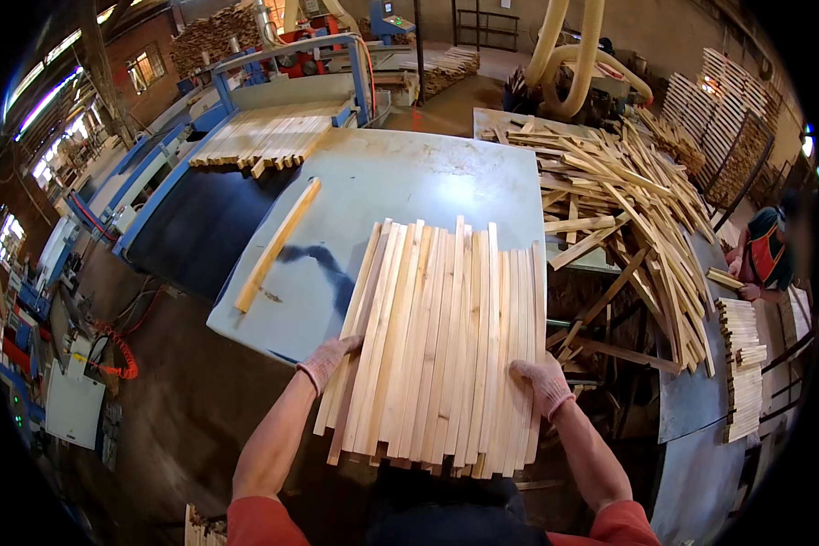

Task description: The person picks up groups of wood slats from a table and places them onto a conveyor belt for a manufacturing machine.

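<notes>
A broad layer of pale wooden strips (437, 337) lies side by side in front of me, their ends uneven. Its far part rests on a grey metal tabletop (400, 182), while the near ends jut out over the front edge. My left hand (332, 358), in a knit work glove, grips the left side of the layer; its fingertips are hidden by the wood. On the right side, my right hand (544, 380), gloved too, holds the outer strips with the thumb on top and the fingers below out of sight. A single yellowish strip (280, 246) lies apart at the tabletop's left.
A blue-framed machine (364, 77) with a dark conveyor belt (205, 223) stands at the left, a row of strips (264, 132) on it. Jumbled strips (646, 191) cover a table at the right. Beyond it, a person (763, 250) handles strips. Thick hoses (584, 55) hang behind.
</notes>
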The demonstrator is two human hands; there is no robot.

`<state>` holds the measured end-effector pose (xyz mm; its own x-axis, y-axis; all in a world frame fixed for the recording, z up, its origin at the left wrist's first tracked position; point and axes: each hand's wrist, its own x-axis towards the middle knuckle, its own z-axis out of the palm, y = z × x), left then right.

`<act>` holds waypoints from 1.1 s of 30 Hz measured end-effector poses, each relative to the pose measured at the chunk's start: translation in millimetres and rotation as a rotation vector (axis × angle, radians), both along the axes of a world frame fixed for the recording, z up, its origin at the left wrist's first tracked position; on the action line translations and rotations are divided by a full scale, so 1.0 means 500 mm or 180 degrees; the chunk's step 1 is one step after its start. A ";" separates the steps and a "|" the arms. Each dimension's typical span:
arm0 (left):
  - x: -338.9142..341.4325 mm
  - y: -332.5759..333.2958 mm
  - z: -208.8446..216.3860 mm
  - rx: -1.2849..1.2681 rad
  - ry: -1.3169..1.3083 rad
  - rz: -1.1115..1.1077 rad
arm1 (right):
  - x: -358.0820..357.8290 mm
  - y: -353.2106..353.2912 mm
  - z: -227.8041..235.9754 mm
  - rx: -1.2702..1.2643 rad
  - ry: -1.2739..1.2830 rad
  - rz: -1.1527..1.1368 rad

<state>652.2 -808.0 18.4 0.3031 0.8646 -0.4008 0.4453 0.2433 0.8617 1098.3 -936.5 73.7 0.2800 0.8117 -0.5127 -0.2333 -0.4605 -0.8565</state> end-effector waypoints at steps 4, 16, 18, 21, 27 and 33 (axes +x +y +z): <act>0.013 0.101 0.041 -0.0007 0.0215 0.0544 | -0.005 0.110 -0.070 0.0455 -0.0062 -0.0094; 0.001 0.446 0.059 0.0714 0.1828 -0.0154 | -0.059 0.388 -0.078 0.0550 0.0233 -0.0273; -0.004 0.501 0.062 0.0831 0.2048 -0.0241 | -0.068 0.432 -0.080 0.0585 0.0241 -0.0311; -0.024 0.585 0.054 0.0905 0.1866 -0.0306 | -0.077 0.502 -0.072 0.0516 0.0148 -0.0316; -0.082 0.668 0.041 0.1282 0.2136 -0.1007 | -0.097 0.563 -0.043 0.0520 0.0087 -0.0292; -0.126 0.654 0.032 0.1566 0.1661 -0.0984 | -0.101 0.567 -0.030 0.0428 -0.0127 -0.0268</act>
